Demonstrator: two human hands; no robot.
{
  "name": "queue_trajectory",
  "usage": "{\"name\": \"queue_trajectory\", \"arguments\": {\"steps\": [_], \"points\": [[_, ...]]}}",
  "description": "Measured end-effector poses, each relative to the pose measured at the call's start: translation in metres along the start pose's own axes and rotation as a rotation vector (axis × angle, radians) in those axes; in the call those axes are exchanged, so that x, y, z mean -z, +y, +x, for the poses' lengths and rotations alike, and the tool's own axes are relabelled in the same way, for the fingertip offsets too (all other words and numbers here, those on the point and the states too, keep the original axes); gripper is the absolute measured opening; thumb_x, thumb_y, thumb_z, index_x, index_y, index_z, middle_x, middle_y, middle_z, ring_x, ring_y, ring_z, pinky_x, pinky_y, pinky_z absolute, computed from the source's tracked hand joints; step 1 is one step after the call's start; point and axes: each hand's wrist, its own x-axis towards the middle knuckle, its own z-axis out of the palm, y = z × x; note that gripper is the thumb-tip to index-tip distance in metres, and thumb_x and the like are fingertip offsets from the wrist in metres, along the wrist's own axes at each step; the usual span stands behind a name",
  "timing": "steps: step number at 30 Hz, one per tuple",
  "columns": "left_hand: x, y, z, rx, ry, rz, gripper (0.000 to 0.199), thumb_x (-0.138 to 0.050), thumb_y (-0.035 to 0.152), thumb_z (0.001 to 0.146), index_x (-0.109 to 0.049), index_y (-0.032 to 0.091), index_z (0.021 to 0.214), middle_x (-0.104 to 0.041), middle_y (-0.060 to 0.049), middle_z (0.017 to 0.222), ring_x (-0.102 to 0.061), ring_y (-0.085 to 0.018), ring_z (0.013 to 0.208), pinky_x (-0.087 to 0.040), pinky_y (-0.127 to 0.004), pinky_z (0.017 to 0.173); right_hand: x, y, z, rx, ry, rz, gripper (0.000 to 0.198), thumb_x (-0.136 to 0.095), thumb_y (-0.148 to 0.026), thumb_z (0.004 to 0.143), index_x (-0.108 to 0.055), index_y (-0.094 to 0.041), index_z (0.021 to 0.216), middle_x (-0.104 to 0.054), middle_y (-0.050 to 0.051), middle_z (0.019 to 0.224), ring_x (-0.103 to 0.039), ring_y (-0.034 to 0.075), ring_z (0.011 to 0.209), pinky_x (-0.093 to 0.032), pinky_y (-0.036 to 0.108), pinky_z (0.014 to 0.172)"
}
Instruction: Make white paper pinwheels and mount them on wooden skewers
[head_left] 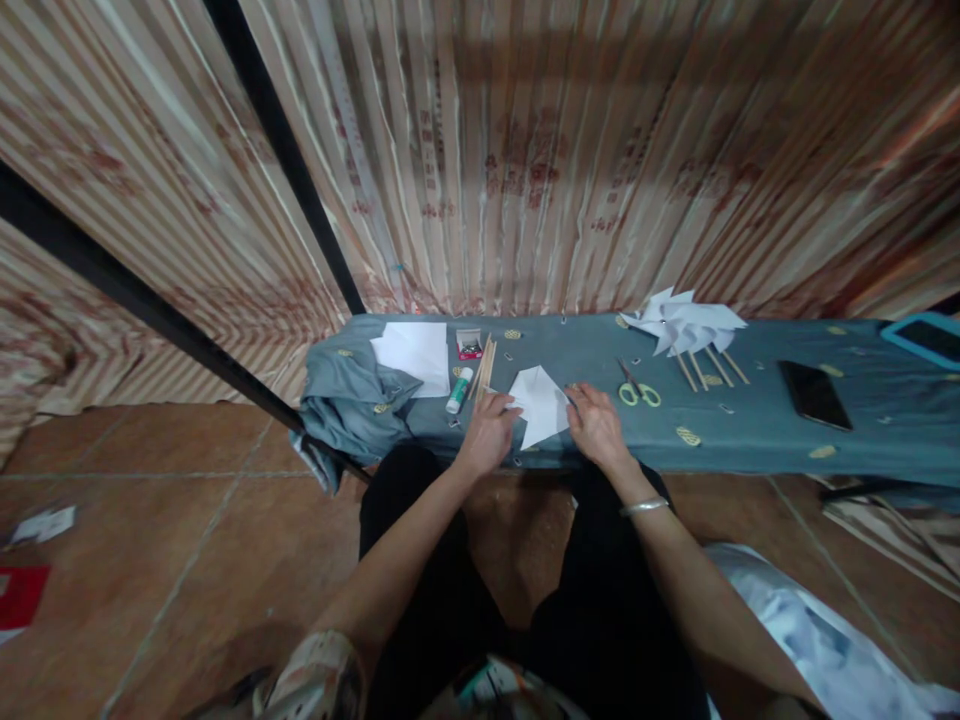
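Note:
A partly cut, folded sheet of white paper (541, 402) lies on the cloth in front of me. My left hand (491, 432) pinches its left edge, fingers closed. On the opposite side, my right hand (595, 422) grips the right edge between thumb and fingers. Left of the paper lie several wooden sticks (486, 368) and a green and white glue stick (459, 391). Scissors (637, 390) with yellow-green handles rest to the right of my right hand. Beyond them sit several white paper pinwheels (694, 325) on wooden sticks.
A grey-blue cloth covers the narrow table (742, 435). White paper sheets (416, 355) and a small red box (469, 345) with tiny metallic pieces are at the left. To the right are a black phone (815, 395) and a blue-edged device (930, 338). Black poles (292, 150) slant at left.

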Motion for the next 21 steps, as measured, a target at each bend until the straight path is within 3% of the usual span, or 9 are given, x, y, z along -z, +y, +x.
{"name": "queue_trajectory", "arguments": {"steps": [2,8,17,21], "points": [[-0.008,0.012,-0.013,-0.018,0.027,-0.052,0.029,-0.048,0.014,0.091,-0.067,0.017,0.112,-0.061,-0.010,0.124,-0.050,-0.024,0.121,-0.043,-0.042,0.104,-0.002,-0.012,0.000,0.089,-0.028,-0.031,0.041,-0.042,-0.015,0.089,-0.063,-0.013,0.125,-0.052,0.020,0.142,-0.046,0.033,0.131,-0.042,0.050,0.102],[-0.027,0.029,-0.030,0.002,0.029,-0.098,0.035,-0.060,0.019,0.085,-0.061,0.020,0.120,-0.056,-0.011,0.132,-0.045,-0.027,0.128,-0.036,-0.051,0.108,-0.010,-0.026,0.001,0.149,-0.123,-0.055,0.048,-0.042,-0.009,0.086,-0.062,-0.020,0.128,-0.042,0.018,0.149,-0.034,0.034,0.140,-0.039,0.054,0.101],[-0.038,0.032,-0.021,0.075,0.029,-0.101,0.034,-0.061,0.015,0.083,-0.061,0.021,0.117,-0.058,-0.011,0.129,-0.045,-0.026,0.128,-0.031,-0.054,0.111,-0.018,-0.024,0.001,0.185,-0.149,-0.010,0.046,-0.043,-0.009,0.087,-0.063,-0.018,0.126,-0.042,0.019,0.150,-0.033,0.034,0.140,-0.038,0.054,0.104],[-0.039,0.032,-0.018,0.084,0.038,-0.088,0.033,-0.060,0.012,0.082,-0.063,0.022,0.114,-0.061,-0.009,0.122,-0.047,-0.025,0.125,-0.030,-0.052,0.110,-0.025,-0.023,0.006,0.133,-0.167,0.085,0.042,-0.043,-0.011,0.088,-0.066,-0.017,0.121,-0.046,0.019,0.146,-0.037,0.033,0.138,-0.040,0.055,0.103]]}}
